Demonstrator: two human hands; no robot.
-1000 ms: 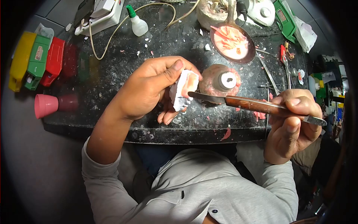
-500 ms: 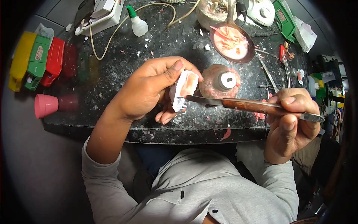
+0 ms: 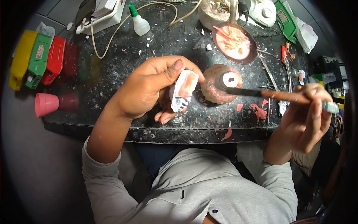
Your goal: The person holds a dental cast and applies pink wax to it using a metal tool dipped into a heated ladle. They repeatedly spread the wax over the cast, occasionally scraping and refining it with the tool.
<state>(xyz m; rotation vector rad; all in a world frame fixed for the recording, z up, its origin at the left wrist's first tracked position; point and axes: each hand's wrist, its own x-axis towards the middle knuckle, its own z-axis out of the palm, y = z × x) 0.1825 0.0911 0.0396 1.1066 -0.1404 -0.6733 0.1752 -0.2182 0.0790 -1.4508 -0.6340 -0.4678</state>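
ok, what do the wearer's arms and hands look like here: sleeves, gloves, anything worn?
Both hands bare: left hand, right hand. No gloves, rings or watch visible. Light grey long-sleeved shirt with dark buttons, its sleeves pushed up the forearms.

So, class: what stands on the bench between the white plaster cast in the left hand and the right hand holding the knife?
In the head view, a domed burner smeared with pink wax stands between the cast and the right hand; the knife blade reaches over it.

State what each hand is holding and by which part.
The left hand grips a white plaster cast by its back and edges, thumb on top. The right hand holds a knife by its wooden handle, the blade pointing toward the round burner.
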